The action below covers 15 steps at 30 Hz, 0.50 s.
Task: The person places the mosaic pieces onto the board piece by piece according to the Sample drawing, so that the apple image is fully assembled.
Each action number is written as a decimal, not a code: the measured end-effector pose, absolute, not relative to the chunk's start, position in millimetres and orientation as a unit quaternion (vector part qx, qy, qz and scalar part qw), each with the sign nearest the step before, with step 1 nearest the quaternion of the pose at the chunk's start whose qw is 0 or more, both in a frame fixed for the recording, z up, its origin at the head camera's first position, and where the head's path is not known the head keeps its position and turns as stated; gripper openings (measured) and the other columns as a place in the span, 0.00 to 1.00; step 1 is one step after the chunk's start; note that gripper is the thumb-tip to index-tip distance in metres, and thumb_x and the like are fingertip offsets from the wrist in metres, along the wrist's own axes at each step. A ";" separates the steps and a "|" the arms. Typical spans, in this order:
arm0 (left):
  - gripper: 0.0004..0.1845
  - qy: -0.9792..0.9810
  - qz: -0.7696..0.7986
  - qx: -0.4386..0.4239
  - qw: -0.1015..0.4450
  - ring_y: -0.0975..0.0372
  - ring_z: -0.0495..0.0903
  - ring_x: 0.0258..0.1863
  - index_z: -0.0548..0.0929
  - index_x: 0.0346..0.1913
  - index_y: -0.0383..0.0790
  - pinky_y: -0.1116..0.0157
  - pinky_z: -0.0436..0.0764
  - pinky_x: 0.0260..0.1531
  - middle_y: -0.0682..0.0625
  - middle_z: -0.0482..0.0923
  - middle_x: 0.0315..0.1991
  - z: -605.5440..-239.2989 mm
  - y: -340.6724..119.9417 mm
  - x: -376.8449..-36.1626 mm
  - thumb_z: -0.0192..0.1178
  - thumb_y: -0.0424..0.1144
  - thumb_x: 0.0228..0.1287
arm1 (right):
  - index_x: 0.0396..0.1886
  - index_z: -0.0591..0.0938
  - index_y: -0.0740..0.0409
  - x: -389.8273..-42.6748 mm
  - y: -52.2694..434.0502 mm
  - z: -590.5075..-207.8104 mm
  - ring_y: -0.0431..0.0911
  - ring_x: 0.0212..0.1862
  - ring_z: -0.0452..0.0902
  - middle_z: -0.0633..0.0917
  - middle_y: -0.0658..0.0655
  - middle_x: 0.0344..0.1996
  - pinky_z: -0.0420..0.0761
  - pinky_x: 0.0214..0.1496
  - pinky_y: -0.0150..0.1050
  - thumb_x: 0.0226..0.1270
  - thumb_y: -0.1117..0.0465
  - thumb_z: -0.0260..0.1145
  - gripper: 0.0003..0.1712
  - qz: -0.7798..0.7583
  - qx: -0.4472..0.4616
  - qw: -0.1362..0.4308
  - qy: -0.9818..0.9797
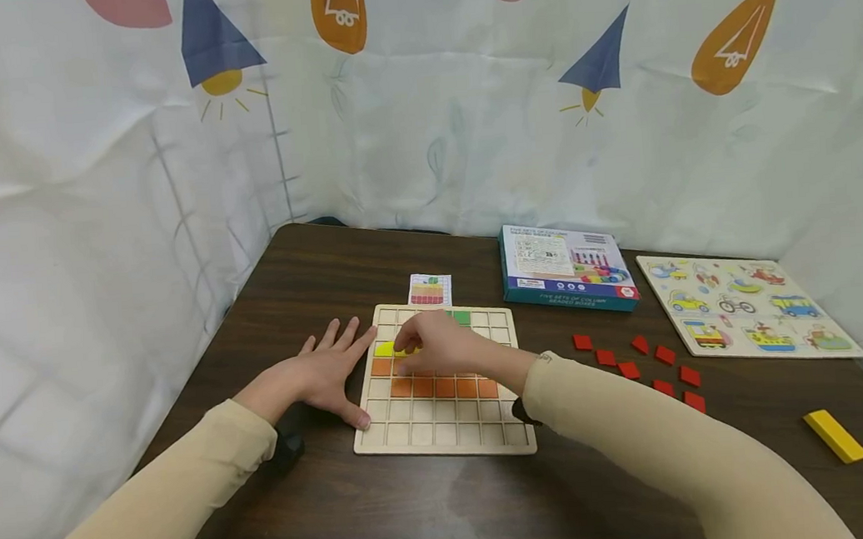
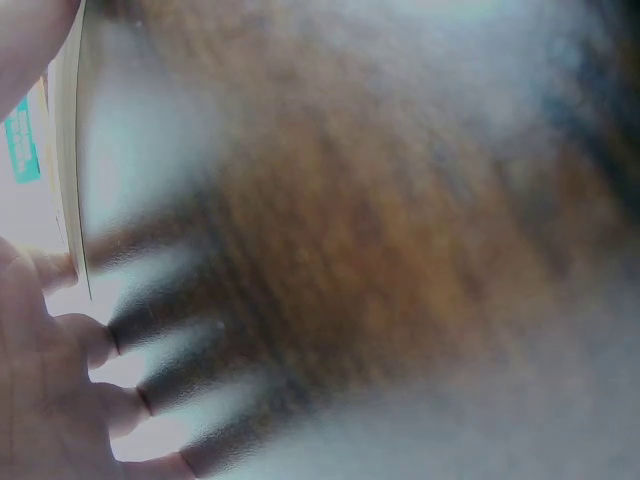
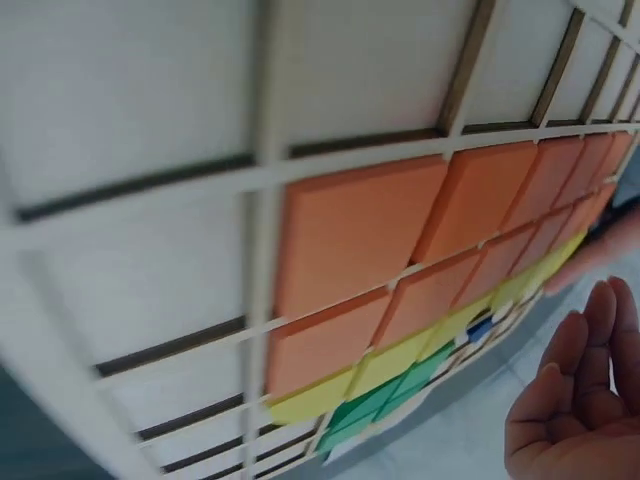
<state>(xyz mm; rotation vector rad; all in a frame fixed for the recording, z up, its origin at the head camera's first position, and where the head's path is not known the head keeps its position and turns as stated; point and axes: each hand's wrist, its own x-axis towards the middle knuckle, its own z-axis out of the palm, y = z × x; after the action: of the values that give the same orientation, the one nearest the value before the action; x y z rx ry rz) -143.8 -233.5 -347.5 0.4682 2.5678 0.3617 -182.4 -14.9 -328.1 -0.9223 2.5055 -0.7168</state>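
Nearest you, the wooden grid board (image 1: 443, 431) lay flat on the dark table (image 1: 418, 512). Your left hand (image 1: 326, 375) rested beside its left edge, fingers spread straight, thumb touching the frame. Your right hand (image 1: 437, 346) sat over the board's middle, fingertips curled down onto a yellow tile (image 1: 384, 350) just above the orange tiles (image 1: 443, 386); whether they pinched it, the views did not show. Farther back lay a pattern card (image 1: 430, 290).
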 end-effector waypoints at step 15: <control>0.76 0.944 0.136 0.165 0.250 0.30 0.31 0.80 0.41 0.83 0.39 0.25 0.40 0.71 0.30 0.33 0.83 -350.3 -233.4 -145.5 0.78 0.68 0.40 | 0.52 0.86 0.60 -149.7 141.0 -314.4 0.44 0.43 0.80 0.88 0.56 0.44 0.82 0.45 0.36 0.65 0.59 0.75 0.18 -0.290 -0.245 0.139 0.915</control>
<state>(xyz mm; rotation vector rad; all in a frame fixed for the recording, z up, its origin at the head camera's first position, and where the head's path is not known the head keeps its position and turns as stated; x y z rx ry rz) -145.5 -233.4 -350.3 0.4488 2.5716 0.3715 -149.7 141.0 -314.4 -0.7077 2.6448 -0.8383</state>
